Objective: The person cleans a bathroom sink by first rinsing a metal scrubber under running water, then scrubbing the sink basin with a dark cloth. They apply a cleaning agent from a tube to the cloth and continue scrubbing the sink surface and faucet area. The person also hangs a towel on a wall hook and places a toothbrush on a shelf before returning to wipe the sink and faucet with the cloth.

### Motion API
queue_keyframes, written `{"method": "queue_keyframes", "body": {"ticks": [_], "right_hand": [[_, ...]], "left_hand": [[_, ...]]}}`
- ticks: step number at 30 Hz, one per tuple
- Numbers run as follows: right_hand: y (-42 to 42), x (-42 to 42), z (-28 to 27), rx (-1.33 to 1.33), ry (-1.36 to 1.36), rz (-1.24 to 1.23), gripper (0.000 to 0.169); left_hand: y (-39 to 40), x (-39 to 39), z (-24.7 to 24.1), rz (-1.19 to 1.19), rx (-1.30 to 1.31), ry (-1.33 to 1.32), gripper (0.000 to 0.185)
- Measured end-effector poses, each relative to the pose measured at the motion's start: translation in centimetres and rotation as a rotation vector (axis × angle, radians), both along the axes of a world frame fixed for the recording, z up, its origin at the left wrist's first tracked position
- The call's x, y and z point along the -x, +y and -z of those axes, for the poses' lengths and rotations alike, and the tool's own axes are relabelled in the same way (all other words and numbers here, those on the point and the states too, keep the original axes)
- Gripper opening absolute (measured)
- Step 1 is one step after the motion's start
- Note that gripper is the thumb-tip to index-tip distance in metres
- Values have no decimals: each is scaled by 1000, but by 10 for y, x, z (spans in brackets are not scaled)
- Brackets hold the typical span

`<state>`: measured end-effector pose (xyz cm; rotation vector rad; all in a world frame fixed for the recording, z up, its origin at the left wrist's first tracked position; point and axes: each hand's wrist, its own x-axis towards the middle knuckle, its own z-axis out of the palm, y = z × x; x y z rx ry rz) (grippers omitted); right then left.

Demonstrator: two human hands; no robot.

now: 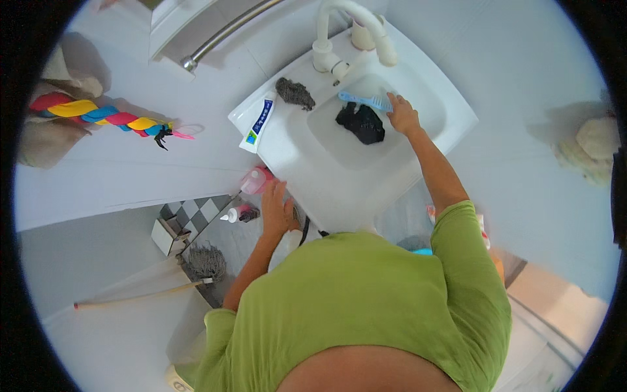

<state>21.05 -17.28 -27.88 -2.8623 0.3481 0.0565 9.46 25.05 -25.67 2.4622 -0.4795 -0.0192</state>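
Observation:
My right hand (404, 115) is over the right side of the white sink basin (338, 161), its fingers at the bristle end of a light blue plastic brush (360, 100); whether they grip it is unclear. Just below the brush, a wet-looking black cloth item (361, 123) lies crumpled in the basin. My left hand (278, 210) is beside the sink's left edge, fingers apart, nothing seen in it. A toothpaste tube (259, 122) and a grey scouring pad (295, 93) rest on the sink's left rim.
A white faucet (323, 56) arches over the basin, with a cup (362, 36) behind it. Down on the left are a pink container (255, 180), a white-capped bottle (237, 213) and a mop (206, 262). A metal rail (230, 32) and a colourful twisted cloth (105, 115) are on the wall.

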Motion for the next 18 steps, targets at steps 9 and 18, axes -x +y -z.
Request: {"method": "queue_keyframes", "body": {"ticks": [9, 18], "right_hand": [[28, 5, 87, 241, 129, -231, 23], [-27, 49, -15, -247, 171, -194, 20]], "left_hand": [[-13, 97, -11, -258, -14, 106, 34], [-43, 78, 2, -240, 233, 0, 28]]}}
